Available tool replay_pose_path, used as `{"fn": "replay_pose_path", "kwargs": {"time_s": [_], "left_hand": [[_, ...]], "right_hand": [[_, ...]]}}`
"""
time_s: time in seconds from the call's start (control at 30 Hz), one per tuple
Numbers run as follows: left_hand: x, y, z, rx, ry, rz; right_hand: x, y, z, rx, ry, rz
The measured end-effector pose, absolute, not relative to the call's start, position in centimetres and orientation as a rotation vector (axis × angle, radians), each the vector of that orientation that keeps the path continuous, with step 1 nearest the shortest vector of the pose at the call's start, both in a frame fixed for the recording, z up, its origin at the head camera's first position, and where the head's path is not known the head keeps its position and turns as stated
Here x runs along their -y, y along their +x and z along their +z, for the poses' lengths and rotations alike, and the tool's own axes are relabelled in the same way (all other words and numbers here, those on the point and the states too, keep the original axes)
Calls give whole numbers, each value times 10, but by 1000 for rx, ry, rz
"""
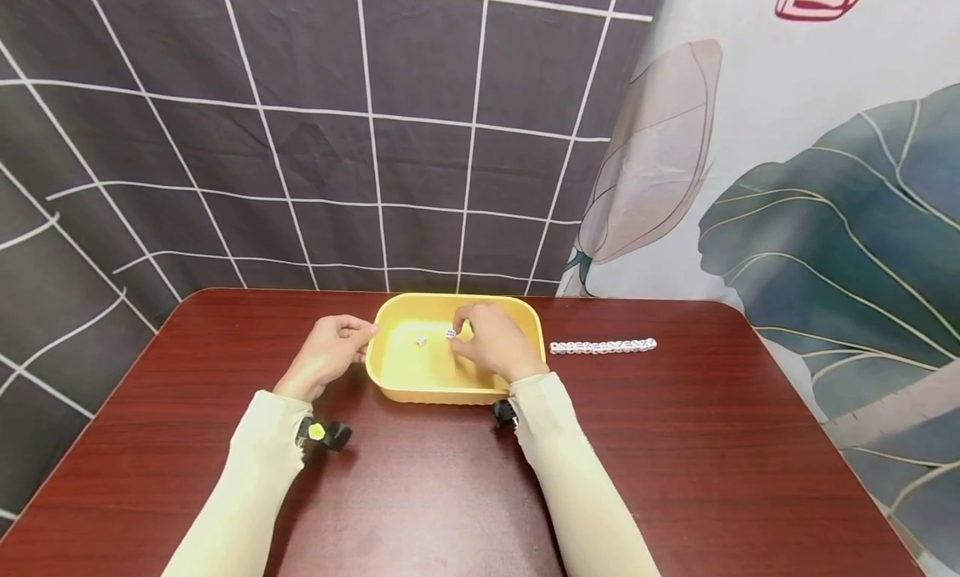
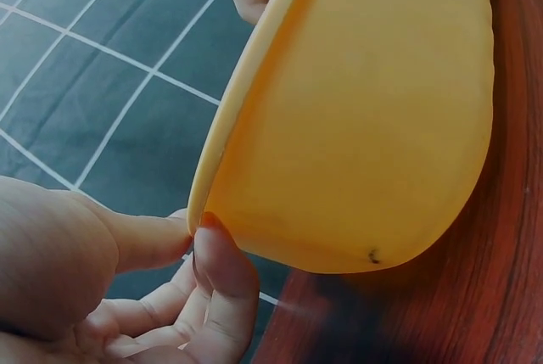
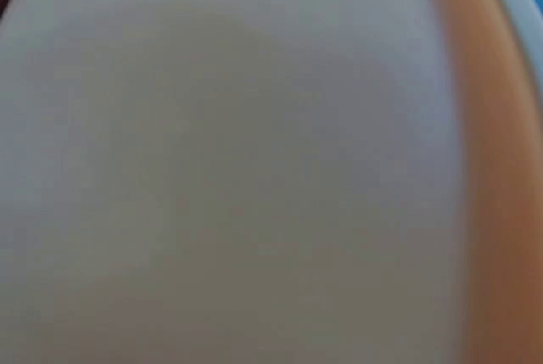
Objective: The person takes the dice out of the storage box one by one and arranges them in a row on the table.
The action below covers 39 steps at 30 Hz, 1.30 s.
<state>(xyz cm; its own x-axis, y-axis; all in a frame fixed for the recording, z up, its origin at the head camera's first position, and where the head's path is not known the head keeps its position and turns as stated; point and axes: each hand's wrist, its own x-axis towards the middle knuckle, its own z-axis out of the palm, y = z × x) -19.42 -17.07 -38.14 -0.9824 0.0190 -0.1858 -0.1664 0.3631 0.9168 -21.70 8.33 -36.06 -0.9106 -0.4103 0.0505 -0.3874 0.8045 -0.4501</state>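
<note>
A yellow plastic basin point(image 1: 405, 377) stands near the table's back edge. My left hand point(image 1: 330, 352) pinches its left rim between thumb and fingertip; the left wrist view shows the hand point(image 2: 216, 288) at the basin's outer corner point(image 2: 365, 126). Over the inside of the basin, my right hand point(image 1: 491, 343) holds a small white die point(image 1: 451, 333) with dark pips between thumb and finger. A second die point(image 1: 421, 340) lies on the basin floor, left of the held one. The right wrist view is filled by a blurred close surface, with no fingers showing.
Right of the basin, a straight row of several white dice point(image 1: 603, 346) lies on the dark red wooden table point(image 1: 675, 444). Behind the table hang a grey gridded cloth point(image 1: 420, 168) and a leaf-patterned cloth point(image 1: 847, 210).
</note>
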Motion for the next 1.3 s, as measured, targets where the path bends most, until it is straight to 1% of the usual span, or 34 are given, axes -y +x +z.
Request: {"fn": "replay_pose_path", "kwargs": {"time_s": [0.23, 0.4, 1.3], "left_hand": [[170, -194, -381, -2463, -136, 1671], [170, -194, -381, -2466, -132, 1670], [168, -194, -384, -2468, -116, 1686]], "right_hand": [[-100, -221, -354, -2997, -764, -680], [-111, -223, -353, -3007, -798, -726], [-162, -225, -343, -3044, -729, -854]]}}
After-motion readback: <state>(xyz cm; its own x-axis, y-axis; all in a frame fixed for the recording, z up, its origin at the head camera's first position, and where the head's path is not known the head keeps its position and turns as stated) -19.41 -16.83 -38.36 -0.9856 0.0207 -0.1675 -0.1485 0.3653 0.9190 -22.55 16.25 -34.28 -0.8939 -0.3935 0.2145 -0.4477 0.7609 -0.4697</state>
